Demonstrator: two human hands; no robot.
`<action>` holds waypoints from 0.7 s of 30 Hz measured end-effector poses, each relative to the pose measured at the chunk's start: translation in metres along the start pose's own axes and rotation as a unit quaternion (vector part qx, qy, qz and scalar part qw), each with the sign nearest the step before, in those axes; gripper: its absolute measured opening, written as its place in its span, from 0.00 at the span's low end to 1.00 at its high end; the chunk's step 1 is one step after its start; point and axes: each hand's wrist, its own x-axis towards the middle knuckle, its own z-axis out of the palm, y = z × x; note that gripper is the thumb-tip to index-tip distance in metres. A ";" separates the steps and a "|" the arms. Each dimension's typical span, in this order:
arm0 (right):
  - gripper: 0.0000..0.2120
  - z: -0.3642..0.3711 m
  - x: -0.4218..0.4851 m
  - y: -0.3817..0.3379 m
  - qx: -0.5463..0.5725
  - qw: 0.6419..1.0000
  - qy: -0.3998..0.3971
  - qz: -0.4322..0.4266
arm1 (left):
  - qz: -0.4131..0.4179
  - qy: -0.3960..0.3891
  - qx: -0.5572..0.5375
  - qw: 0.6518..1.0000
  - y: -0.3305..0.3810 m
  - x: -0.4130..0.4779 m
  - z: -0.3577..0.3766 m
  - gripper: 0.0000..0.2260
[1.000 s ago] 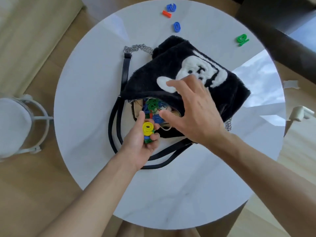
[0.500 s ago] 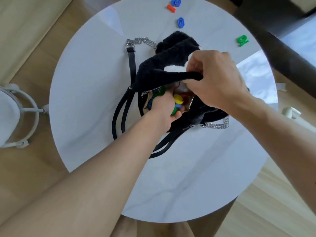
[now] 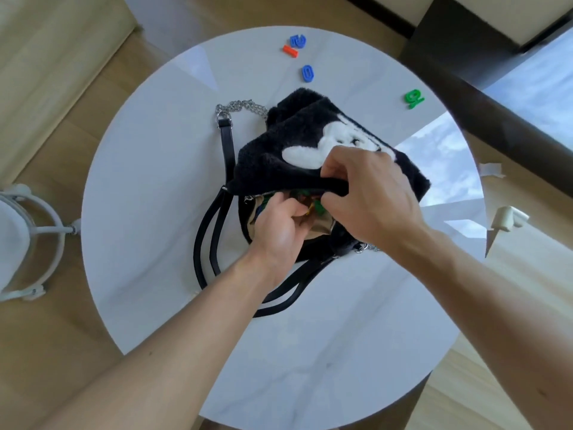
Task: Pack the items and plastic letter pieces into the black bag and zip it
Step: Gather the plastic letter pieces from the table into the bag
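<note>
A fluffy black bag [image 3: 297, 141] with a white figure on it lies on the round white table [image 3: 148, 187]. My right hand [image 3: 369, 193] pinches the upper rim of the bag's mouth and holds it lifted. My left hand [image 3: 279, 228] reaches into the opening, its fingers curled around coloured plastic pieces [image 3: 316, 207] that are mostly hidden inside. At the far side of the table lie loose pieces: a blue one [image 3: 298, 41] touching an orange bar [image 3: 290, 51], a blue ring-shaped one [image 3: 307, 72] and a green one [image 3: 414, 98].
The bag's black straps [image 3: 214, 234] loop over the table towards me, and a silver chain [image 3: 238, 107] trails behind the bag. A white stool [image 3: 28, 231] stands at the left. A dark bench [image 3: 483, 97] runs along the right. The floor is wood.
My left hand has carried the yellow and green pieces from in front of the bag into its opening. My right hand went from resting on the bag to gripping and raising the rim.
</note>
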 end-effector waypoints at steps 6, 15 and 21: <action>0.09 0.015 -0.018 0.004 -0.016 0.999 -0.039 -0.006 | 0.035 0.059 0.176 0.982 -0.006 -0.007 -0.005 0.19; 0.13 0.006 -0.041 0.015 0.077 0.994 -0.071 0.007 | 0.058 0.219 0.342 0.912 0.008 -0.027 0.001 0.12; 0.12 -0.016 -0.047 0.033 0.151 0.987 -0.057 0.023 | 0.146 0.187 0.409 0.881 0.020 -0.037 0.035 0.10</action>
